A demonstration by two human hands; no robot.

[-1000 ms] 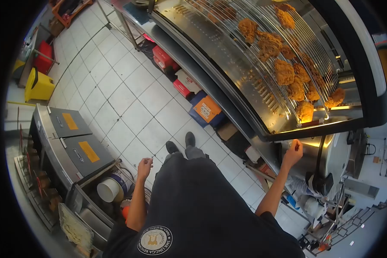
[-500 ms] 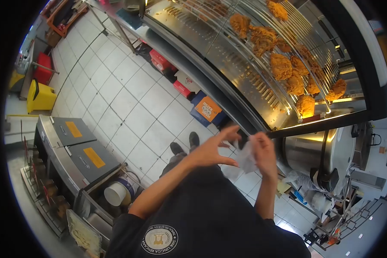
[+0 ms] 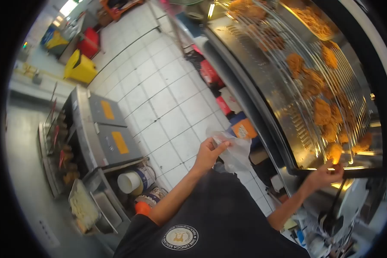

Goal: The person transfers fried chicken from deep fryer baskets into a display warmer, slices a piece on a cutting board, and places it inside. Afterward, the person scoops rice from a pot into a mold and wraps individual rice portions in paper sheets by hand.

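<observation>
A thin translucent plastic bag hangs from my left hand, pinched between thumb and fingers in front of my body. My right hand is at the lower edge of the lit display warmer, just below the nearest piece of fried chicken. Its fingers are bent close together, and what they grip, if anything, is too small to make out. More fried chicken lies on the wire rack inside the warmer.
A grey two-door unit and a tray of pale food stand at the left. Beyond them is a yellow bin. Boxes sit under the counter, and a large metal pot stands at the lower right.
Both hands were together at the bag half a second ago. My right hand has since moved right to the warmer's edge, while my left keeps the bag. The view has shifted.
</observation>
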